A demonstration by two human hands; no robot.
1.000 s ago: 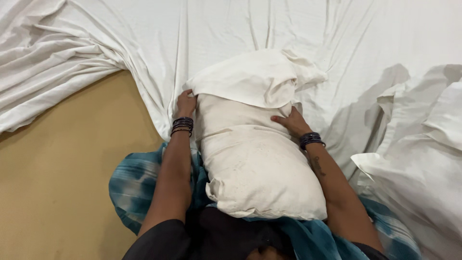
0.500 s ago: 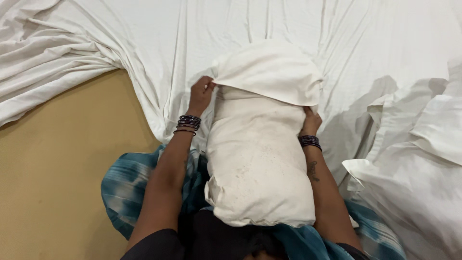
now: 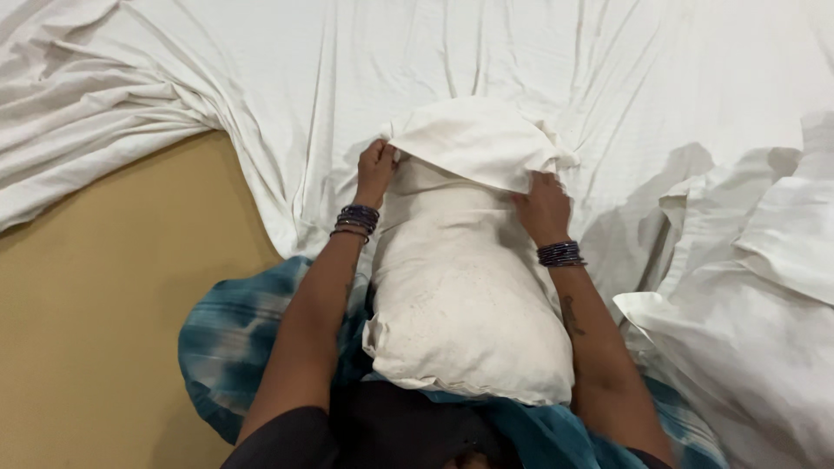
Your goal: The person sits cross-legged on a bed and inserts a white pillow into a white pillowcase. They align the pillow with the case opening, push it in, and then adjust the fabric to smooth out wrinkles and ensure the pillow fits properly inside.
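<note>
Gripping the white pillowcase [image 3: 473, 139] at its open edge, the left hand [image 3: 375, 169] and right hand [image 3: 543, 207] each have their grip clamped on the fabric. Pillowcase covers the far end of the bare pillow [image 3: 465, 304]. Pillow lies on the white bedsheet [image 3: 365, 61], near end against the person's teal checked garment [image 3: 226, 339].

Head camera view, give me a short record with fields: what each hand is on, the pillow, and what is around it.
left hand: left hand grips the pillowcase edge at the pillow's far left corner
right hand: right hand pinches the pillowcase edge on the right side
pillow: pillow lies lengthwise against the person, far end covered by the pillowcase
wrists: dark bangles on both
surroundings: rumpled white sheet, tan floor, blue checked cloth under the arms
</note>
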